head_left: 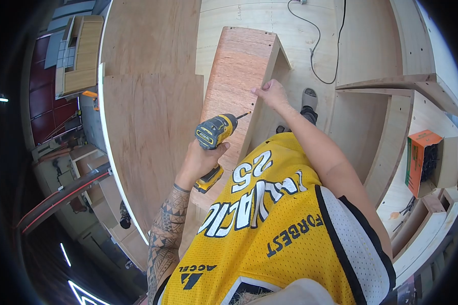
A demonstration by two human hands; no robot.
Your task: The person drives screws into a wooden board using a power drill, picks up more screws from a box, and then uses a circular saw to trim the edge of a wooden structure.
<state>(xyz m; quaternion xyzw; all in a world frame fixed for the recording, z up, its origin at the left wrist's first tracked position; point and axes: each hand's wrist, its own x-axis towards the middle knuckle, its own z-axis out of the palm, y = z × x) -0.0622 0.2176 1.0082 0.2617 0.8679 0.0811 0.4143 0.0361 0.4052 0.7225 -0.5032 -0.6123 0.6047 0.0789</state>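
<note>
My left hand (197, 161) is wrapped around the grip of a yellow and black cordless drill (216, 131). Its thin bit points right, with the tip right at the edge of a reddish plywood panel (239, 66). This panel forms the top of a long, open-sided wooden box. Farther along the same edge, my right hand (272, 95) has thumb and forefinger pinched together over the panel; what they hold, if anything, is too small to make out. Dark screw heads (253, 104) dot the panel near its edges and far end.
Large brown plywood sheets (152, 147) lie to the left. At right stand wooden frames (371, 127) and an orange carton (422, 162) full of dark screws. A black cord (318, 56) trails across the pale plywood ahead. A sandalled foot (309, 96) shows beyond the box.
</note>
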